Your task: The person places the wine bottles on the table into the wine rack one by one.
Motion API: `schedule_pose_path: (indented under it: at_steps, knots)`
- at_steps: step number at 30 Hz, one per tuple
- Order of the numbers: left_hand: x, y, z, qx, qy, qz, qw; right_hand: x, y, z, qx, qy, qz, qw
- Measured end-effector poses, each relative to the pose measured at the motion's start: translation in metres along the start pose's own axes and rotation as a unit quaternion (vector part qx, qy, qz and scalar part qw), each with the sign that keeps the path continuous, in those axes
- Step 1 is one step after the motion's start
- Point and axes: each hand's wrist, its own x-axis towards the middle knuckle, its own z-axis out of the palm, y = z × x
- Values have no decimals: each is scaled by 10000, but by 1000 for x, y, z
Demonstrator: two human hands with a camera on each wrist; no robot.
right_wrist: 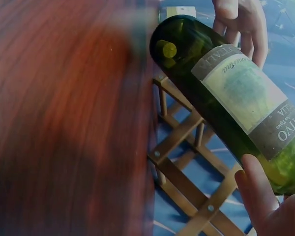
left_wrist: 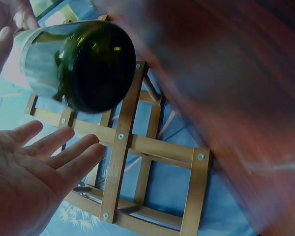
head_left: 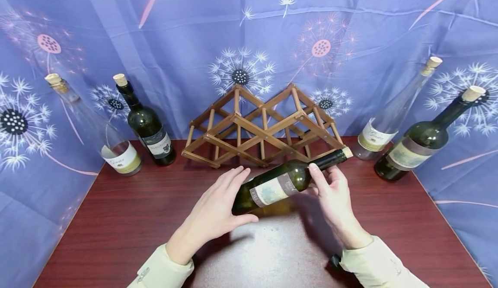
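A dark green wine bottle with a cork and a pale label is tilted above the table, neck up to the right. My right hand grips it at the shoulder and neck, thumb on the near side. Beside the bottle's base is my left hand, fingers spread and fairly straight; in the left wrist view a gap shows between its fingers and the bottle base. Just behind the bottle stands a wooden lattice wine rack, whose slats also show in the right wrist view.
Two corked bottles stand at the left, one clear and one dark green. At the right are another clear bottle and a green one. A small black object lies by the right sleeve. Blue floral cloth hangs behind the table.
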Motion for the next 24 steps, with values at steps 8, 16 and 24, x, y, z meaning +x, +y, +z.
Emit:
schedule_pose_path:
  at_steps: [8,16,24]
  knots:
    - [2,0,6,115,-10,12,9999,-4,7,11,454,-96,133,9988]
    - [3,-2,10,199,-5,-17,9998,-9,13,20,577,-156,158,9981]
    - [3,-5,13,313,22,-19,9995,-13,15,27,787,-260,122,9965]
